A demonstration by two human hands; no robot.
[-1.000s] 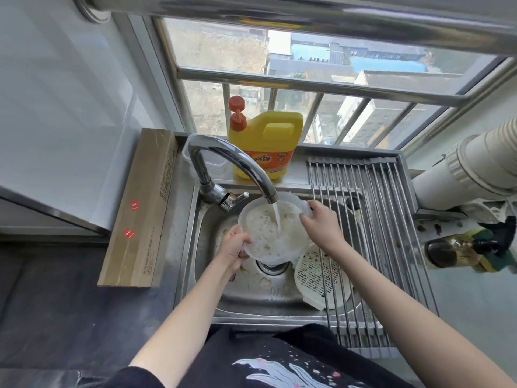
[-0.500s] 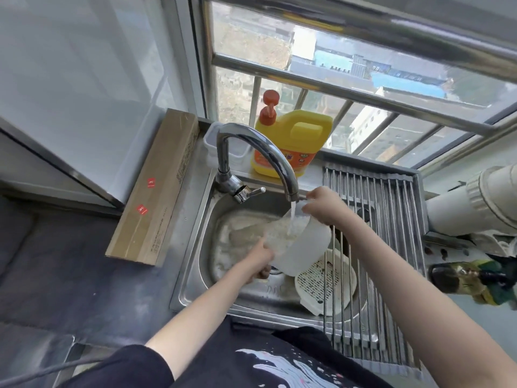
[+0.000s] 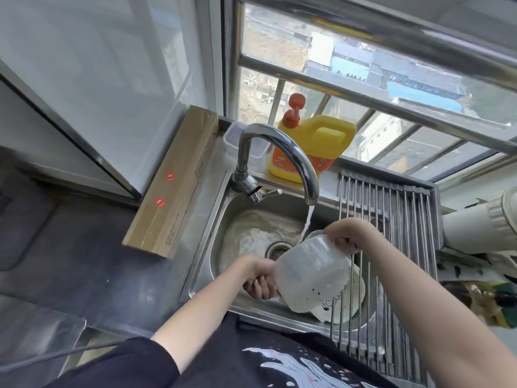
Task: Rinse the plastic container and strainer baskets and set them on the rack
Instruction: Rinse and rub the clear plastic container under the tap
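Both hands hold the plastic container (image 3: 310, 275) tipped over the sink (image 3: 212, 239), its mouth turned toward the running tap (image 3: 279, 152). The left hand (image 3: 258, 278) grips the lower side with curled fingers; the right hand (image 3: 348, 235) pinches the upper rim. A white strainer basket (image 3: 344, 303) lies in the sink just beneath the container (partly under the rack (image 3: 391, 219) that spans the sink's right side).
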